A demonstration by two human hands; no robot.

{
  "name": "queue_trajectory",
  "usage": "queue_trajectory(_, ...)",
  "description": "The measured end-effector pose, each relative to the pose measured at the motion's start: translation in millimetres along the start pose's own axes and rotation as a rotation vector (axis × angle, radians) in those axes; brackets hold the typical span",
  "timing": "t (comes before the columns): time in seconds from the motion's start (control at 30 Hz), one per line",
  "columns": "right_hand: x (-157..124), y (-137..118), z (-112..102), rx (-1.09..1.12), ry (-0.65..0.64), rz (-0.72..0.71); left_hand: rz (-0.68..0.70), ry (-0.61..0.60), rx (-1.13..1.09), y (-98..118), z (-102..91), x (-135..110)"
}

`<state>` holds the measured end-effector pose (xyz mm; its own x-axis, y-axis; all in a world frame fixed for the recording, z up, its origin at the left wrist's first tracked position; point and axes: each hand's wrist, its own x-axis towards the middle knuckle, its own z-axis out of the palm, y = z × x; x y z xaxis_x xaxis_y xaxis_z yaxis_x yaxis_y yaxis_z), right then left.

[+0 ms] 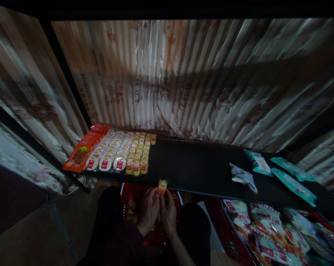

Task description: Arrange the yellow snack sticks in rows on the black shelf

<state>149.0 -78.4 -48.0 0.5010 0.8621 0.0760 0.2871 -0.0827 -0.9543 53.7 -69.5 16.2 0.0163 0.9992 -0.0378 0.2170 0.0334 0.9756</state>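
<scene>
Both my hands meet at the shelf's front edge, fingers closed around one small yellow-wrapped snack packet (162, 187) with a red and white label. My left hand (149, 207) pinches it from the left, and my right hand (168, 212) grips its right side. Under them, between my knees, is a red basket (179, 198) with more small packets inside, dim and partly hidden. On the black shelf (183, 166), rows of similar yellow packets (136, 166) stand at the left. Beside these are rows of round white wrapped snacks (105, 163).
Orange snack bags (79, 155) lie at the shelf's left end. A white-and-blue packet (242, 177) and several teal packets (294, 184) lie at the right. Below right, a second basket holds larger snack bags (266, 221). Striped curtain (161, 81) hangs behind.
</scene>
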Motion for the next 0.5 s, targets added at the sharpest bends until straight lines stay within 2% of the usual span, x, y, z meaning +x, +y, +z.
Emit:
queue_trajectory(0.3,26,-16,4,-0.050,0.047,-0.104,-0.021,-0.003,-0.075,24,4.8,21)
queue_trajectory(0.5,41,-20,9,-0.084,0.040,-0.116,-0.043,0.006,-0.120,28,9.5,34)
